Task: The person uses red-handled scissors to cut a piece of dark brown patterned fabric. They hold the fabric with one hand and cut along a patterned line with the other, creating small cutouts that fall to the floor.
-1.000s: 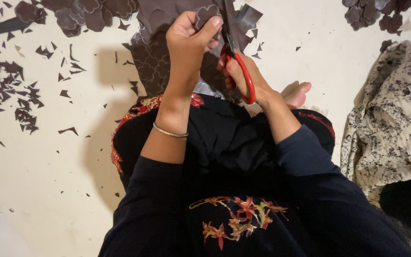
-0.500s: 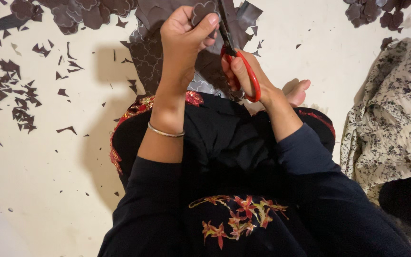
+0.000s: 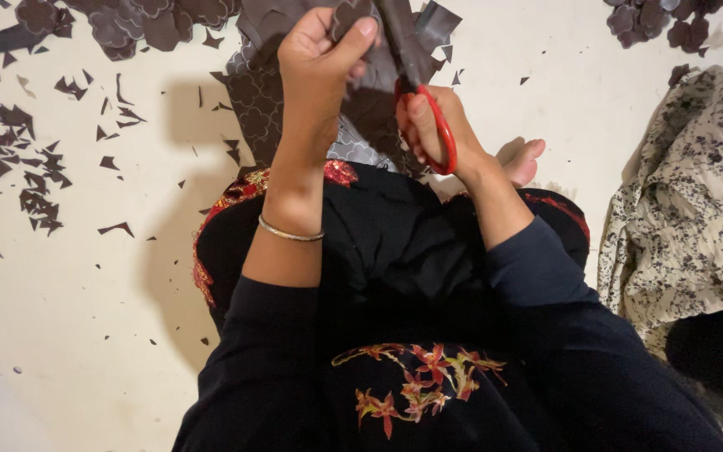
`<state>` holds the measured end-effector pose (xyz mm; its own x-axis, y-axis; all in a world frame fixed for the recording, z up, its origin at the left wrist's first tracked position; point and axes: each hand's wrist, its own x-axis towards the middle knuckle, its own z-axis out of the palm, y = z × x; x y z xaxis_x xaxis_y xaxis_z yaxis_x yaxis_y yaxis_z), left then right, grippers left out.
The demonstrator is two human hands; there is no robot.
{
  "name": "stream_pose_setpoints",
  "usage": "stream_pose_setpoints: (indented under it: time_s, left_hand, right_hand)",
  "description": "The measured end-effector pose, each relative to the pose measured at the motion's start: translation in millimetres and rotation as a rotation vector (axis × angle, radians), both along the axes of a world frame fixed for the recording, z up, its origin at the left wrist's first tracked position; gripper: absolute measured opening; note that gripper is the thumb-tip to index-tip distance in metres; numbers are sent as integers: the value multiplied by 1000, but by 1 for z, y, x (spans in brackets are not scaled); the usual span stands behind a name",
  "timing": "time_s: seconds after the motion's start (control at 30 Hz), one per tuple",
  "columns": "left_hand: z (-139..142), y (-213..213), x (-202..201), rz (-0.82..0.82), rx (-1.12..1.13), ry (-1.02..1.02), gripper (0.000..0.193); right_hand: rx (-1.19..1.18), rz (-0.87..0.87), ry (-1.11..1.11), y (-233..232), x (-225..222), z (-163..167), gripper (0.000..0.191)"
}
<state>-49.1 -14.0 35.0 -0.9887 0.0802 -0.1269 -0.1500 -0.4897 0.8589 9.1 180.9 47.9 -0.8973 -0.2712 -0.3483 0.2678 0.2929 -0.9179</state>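
My left hand [image 3: 321, 63] is raised near the top of the head view and pinches a dark brown piece of fabric [image 3: 378, 50] between thumb and fingers. My right hand [image 3: 430, 125] grips red-handled scissors [image 3: 438, 134], whose blades reach up into that same fabric. Below the hands hangs a larger dark sheet marked with scalloped outlines [image 3: 261, 100]. A thin metal bangle [image 3: 290, 233] sits on my left wrist. I sit on the floor in dark clothing with red floral embroidery [image 3: 416, 389].
Several dark fabric scraps [image 3: 18, 167] litter the pale floor [image 3: 85, 318] at the left. Cut scalloped pieces lie in piles at the top left [image 3: 127, 21] and top right [image 3: 654, 21]. A floral patterned cloth [image 3: 696, 209] is heaped at the right. My bare foot [image 3: 522, 159] shows beside the right wrist.
Both hands and the fabric have shifted slightly up and left in the view. The scissors have worked further along the piece held by the left hand.
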Motion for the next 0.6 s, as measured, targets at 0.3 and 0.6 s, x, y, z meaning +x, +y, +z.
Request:
stream_pose_setpoints:
  time_s: [0.3, 0.6]
  left_hand:
    - [-11, 5, -4, 82, 288, -155, 15]
    - [-17, 9, -3, 79, 331, -103, 19]
  right_hand:
    - [-51, 59, 44, -3, -2, 2, 98]
    - [58, 140, 103, -11, 1, 8, 102]
